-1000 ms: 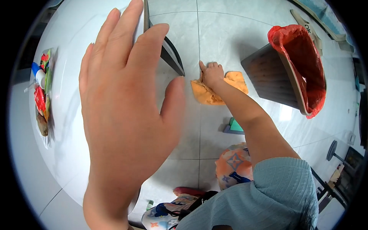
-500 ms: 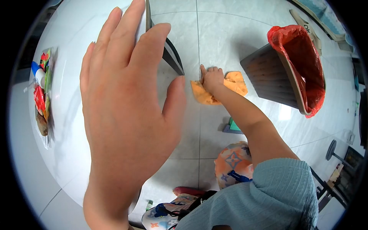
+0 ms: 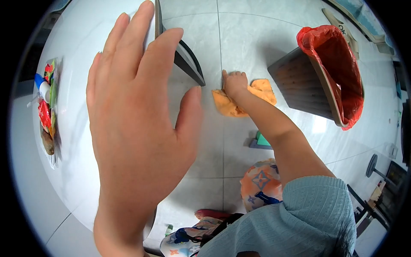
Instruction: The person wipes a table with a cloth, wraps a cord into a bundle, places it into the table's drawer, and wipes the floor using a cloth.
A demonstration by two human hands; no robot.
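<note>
My left hand (image 3: pixel 137 111) is large in the foreground, back up, fingers stretched and thumb apart, with nothing seen in it. It overlaps the edge of the white table (image 3: pixel 75 180); whether the palm touches the tabletop is hidden. Down on the tiled floor, my right hand (image 3: pixel 235 85) presses on a crumpled orange cloth (image 3: pixel 262 91). Its fingers are curled over the cloth, with one digit sticking out beyond it. Part of the cloth is covered by the hand and forearm.
To the right stands a grey trash bin (image 3: pixel 302 83) with a red bag (image 3: pixel 342 73). A green and grey object (image 3: pixel 260 141) lies by my right forearm. On the table's left is a clear bag of colourful packets (image 3: pixel 47 111). A dark table leg (image 3: pixel 188 66) reaches the floor.
My left hand appears slightly further left. The right hand has shifted very slightly up and left, while the cloth stays in nearly the same place.
</note>
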